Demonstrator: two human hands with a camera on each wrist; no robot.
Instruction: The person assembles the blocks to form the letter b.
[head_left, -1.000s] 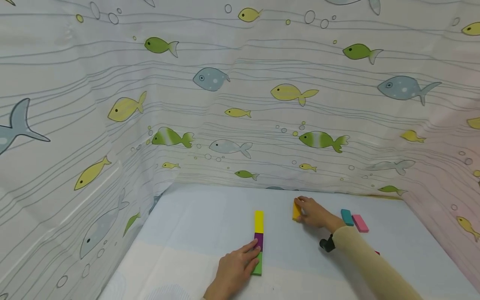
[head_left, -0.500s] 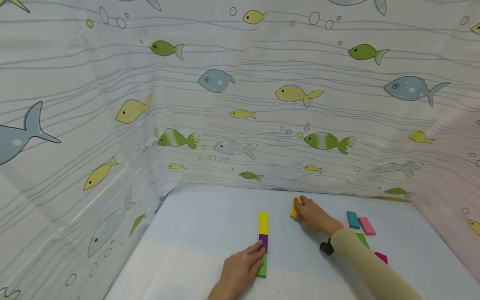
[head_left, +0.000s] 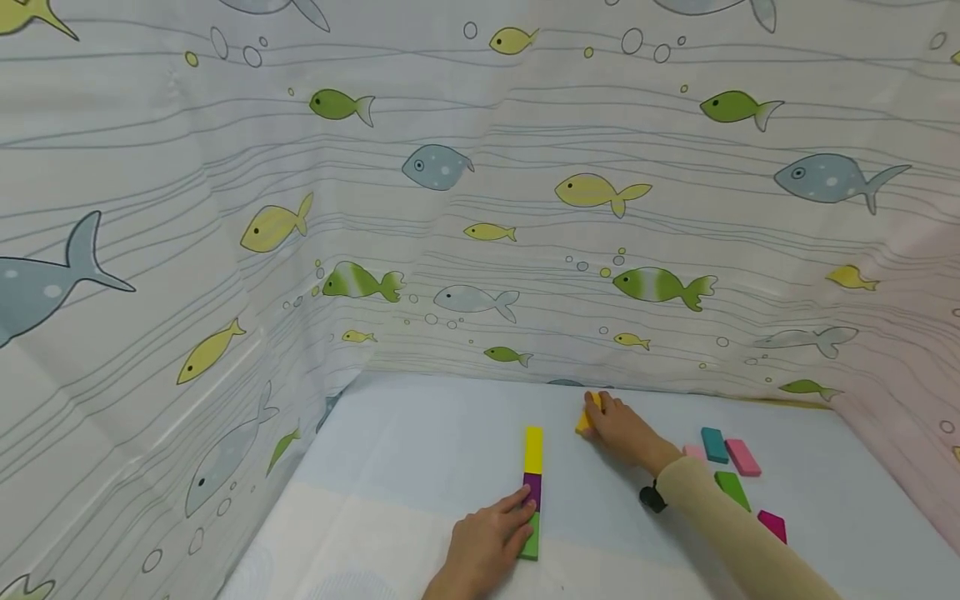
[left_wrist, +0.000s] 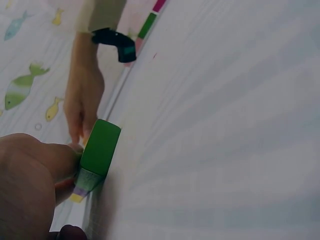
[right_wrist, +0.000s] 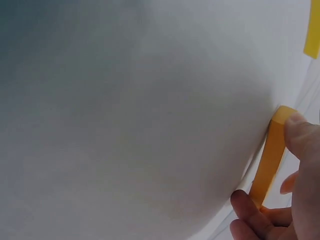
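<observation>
A column of blocks runs away from me on the white tabletop: yellow block (head_left: 533, 450) farthest, purple block (head_left: 533, 481) in the middle, green block (head_left: 531, 547) nearest. My left hand (head_left: 480, 540) rests its extended fingers on the purple and green blocks. In the left wrist view the near end of the green block faces the camera. To the right of the column and farther back, my right hand (head_left: 626, 429) grips an orange block (right_wrist: 270, 157) between thumb and fingers. The right wrist view shows the thumb at one end and fingertips at the other.
Loose blocks lie right of my right forearm: teal (head_left: 715, 445), pink (head_left: 743, 457), green (head_left: 732, 490) and magenta (head_left: 772, 526). A pale pink block (head_left: 694, 452) is partly hidden by the sleeve. Fish-print curtain (head_left: 465, 208) surrounds the white table (head_left: 420, 450).
My right hand shifts slightly left relative to the column, the orange block turning a little in its grip. The head view swings left, and more loose blocks show beside the sleeve. My left hand stays put.
</observation>
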